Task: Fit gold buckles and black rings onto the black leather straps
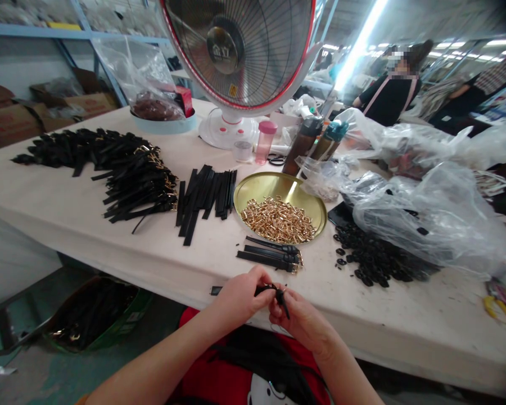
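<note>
My left hand [240, 295] and my right hand [297, 315] meet at the near edge of the table [67, 208], both pinched on one thin black strap [276, 291] with a small loop at its end. Just beyond them lie three finished black straps [270, 254] with gold ends. Behind those stands a round gold tray [274, 188] holding a heap of small gold clips [278, 220]. A loose row of plain black strips [204, 197] lies left of the tray, and a big pile of assembled straps [122, 169] further left.
Small black rings [375, 259] are heaped right of the tray beside clear plastic bags [430, 214]. A round heater [240, 50], bottles [303, 143] and a pink cup [265, 140] stand at the back. A green bin [96, 318] sits on the floor. Other people work far right.
</note>
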Available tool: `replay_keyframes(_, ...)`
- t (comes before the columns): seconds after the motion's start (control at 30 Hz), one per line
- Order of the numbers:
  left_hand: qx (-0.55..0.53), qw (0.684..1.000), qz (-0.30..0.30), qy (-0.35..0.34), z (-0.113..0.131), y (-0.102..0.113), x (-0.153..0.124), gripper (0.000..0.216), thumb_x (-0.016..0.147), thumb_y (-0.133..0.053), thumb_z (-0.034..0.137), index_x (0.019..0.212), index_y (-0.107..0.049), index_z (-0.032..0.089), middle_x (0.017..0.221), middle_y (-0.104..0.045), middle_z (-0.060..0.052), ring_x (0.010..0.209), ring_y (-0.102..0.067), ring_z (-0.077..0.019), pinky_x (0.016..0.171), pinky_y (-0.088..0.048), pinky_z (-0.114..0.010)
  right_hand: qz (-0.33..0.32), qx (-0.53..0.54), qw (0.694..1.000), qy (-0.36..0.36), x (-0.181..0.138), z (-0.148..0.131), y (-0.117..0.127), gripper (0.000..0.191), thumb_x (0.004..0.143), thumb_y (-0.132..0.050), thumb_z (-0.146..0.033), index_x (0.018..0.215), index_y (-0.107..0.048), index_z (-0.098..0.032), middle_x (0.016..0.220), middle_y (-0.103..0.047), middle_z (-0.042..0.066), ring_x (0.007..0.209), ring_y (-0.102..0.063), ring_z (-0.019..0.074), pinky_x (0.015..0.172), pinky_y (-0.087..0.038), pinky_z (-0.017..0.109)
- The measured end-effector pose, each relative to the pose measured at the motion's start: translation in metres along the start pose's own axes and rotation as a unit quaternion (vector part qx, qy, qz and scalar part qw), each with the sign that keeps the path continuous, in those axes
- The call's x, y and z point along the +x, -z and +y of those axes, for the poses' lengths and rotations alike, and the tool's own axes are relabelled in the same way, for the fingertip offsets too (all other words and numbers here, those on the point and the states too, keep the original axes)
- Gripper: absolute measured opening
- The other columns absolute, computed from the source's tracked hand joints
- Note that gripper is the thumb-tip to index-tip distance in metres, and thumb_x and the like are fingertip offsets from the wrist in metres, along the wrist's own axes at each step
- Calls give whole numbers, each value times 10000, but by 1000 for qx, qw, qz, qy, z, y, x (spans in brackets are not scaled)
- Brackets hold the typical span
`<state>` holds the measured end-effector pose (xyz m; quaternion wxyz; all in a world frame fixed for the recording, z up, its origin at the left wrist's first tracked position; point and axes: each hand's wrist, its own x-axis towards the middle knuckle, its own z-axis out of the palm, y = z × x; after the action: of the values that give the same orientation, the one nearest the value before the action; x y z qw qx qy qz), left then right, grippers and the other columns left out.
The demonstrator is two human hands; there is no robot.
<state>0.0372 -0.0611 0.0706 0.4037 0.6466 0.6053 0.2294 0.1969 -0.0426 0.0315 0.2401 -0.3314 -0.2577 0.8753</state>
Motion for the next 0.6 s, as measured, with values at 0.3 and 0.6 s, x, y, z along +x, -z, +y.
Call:
replay_keyframes(0.3, 0, 1000, -16, -25, 0, -2, -2, 182, 787, -450, 328, 874, -559, 212, 830, -641, -1, 763, -570, -157, 646, -401, -224, 1, 34, 999, 1, -3, 2, -4, 287, 586, -737, -342, 750, -573, -173, 606, -433, -47, 530, -368, 61, 518, -330, 187)
replay_keyframes(0.6, 63, 998, -24, 12, -6, 4, -6, 153, 735, -479, 328, 765, -523, 185, 671, -589, -5, 601, -526, -147, 527, -333, -226, 71, -40, 992, 96, 0, 0, 4, 253, 611, -713, -347, 685, -541, -177, 617, -466, -34, 573, -405, 91, 564, -352, 221)
